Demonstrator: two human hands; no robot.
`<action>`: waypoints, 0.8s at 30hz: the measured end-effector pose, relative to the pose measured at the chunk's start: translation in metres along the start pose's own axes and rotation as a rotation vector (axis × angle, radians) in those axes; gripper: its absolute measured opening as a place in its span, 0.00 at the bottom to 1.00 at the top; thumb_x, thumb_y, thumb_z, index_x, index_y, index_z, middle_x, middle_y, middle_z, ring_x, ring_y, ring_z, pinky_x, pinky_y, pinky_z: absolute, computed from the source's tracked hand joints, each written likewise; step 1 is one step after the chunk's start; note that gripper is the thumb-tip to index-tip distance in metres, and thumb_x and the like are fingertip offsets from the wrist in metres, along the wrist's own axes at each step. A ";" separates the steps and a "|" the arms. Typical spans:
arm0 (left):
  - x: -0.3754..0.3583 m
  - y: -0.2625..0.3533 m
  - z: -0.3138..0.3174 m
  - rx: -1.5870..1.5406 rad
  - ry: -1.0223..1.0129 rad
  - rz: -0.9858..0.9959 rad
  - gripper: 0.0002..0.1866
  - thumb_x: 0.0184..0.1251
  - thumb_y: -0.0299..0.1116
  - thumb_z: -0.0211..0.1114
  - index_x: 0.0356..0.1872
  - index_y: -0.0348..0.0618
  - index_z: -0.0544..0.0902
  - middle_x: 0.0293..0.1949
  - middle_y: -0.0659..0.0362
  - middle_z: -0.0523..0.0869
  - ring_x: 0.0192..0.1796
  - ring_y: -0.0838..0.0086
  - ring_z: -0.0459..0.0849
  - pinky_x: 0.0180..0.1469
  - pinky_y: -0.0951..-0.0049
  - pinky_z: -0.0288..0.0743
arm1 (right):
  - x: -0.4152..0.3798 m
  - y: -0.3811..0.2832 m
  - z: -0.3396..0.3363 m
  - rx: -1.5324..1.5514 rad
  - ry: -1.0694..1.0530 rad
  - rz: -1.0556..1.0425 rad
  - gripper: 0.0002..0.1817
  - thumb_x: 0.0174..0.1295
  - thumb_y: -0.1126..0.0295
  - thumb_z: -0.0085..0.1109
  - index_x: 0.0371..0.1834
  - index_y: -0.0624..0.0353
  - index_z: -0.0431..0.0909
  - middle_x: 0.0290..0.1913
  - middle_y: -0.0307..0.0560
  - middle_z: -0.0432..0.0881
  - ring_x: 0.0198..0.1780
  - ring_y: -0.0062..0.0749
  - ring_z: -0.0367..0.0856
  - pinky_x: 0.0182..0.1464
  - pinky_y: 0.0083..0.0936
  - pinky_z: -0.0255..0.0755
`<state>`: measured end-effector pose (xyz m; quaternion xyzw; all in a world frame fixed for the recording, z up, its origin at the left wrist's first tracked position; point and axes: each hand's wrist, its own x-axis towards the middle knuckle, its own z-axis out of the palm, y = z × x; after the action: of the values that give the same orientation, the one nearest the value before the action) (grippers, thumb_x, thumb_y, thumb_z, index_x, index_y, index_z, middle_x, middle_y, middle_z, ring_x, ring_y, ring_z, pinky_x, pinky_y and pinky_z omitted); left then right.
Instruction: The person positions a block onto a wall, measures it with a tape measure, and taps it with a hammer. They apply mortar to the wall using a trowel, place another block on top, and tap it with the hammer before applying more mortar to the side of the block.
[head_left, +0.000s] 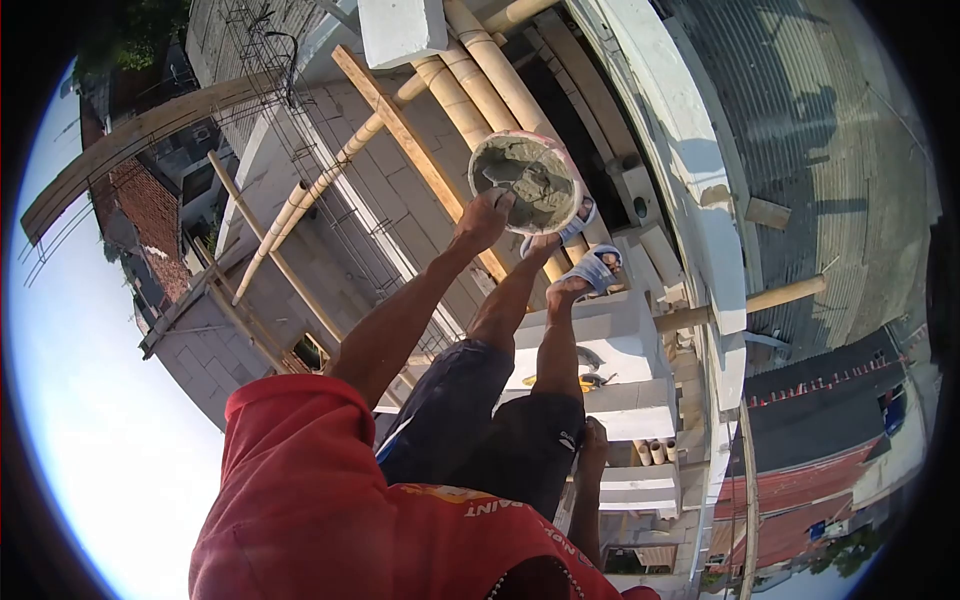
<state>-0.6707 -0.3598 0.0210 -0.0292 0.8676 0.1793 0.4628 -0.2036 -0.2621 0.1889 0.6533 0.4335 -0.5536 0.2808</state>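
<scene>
A round bucket [566, 222] of wet grey mortar [545, 185] is above my feet in the head view. My left hand [487, 218] is closed on its near rim, with the thumb over the inner edge. Beside the thumb, a dark patch shows in the mortar. My right hand [593, 445] hangs low beside my right thigh, near the pale blocks [625, 398]; its fingers are mostly hidden, and I cannot tell whether it holds anything. My feet in grey-blue sandals [598, 270] stand by the bamboo poles [490, 90].
A wooden plank [400, 135] runs alongside the bamboo. Yellow-and-black tools [590, 382] lie on a white block surface near my knee. Rebar cages [300, 130] rise at the left. A pale wall edge [690, 150] curves along the right, beyond it a corrugated metal roof [800, 120] lower down.
</scene>
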 end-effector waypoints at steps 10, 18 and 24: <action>0.039 -0.002 -0.078 0.100 -0.027 0.152 0.20 0.76 0.47 0.58 0.45 0.39 0.86 0.34 0.55 0.91 0.38 0.70 0.90 0.46 0.67 0.81 | 0.016 0.040 -0.036 -0.149 0.021 -0.152 0.23 0.77 0.57 0.49 0.59 0.68 0.77 0.53 0.57 0.82 0.54 0.44 0.84 0.56 0.37 0.78; 0.106 0.015 -0.173 0.408 -0.008 0.349 0.20 0.74 0.47 0.61 0.46 0.38 0.87 0.36 0.50 0.90 0.38 0.66 0.90 0.46 0.63 0.80 | 0.013 0.042 -0.048 0.239 -0.011 0.150 0.24 0.76 0.56 0.49 0.65 0.62 0.72 0.50 0.55 0.83 0.50 0.42 0.87 0.51 0.36 0.80; 0.132 0.004 -0.190 0.654 0.044 0.443 0.16 0.72 0.43 0.61 0.43 0.40 0.86 0.43 0.46 0.88 0.49 0.50 0.86 0.53 0.52 0.77 | 0.031 0.051 -0.052 0.269 0.021 0.101 0.22 0.75 0.56 0.51 0.64 0.59 0.73 0.50 0.52 0.83 0.49 0.39 0.87 0.50 0.35 0.79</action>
<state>-0.8971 -0.4049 0.0114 0.3039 0.8740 -0.0116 0.3789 -0.1332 -0.2343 0.1651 0.7117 0.3251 -0.5849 0.2135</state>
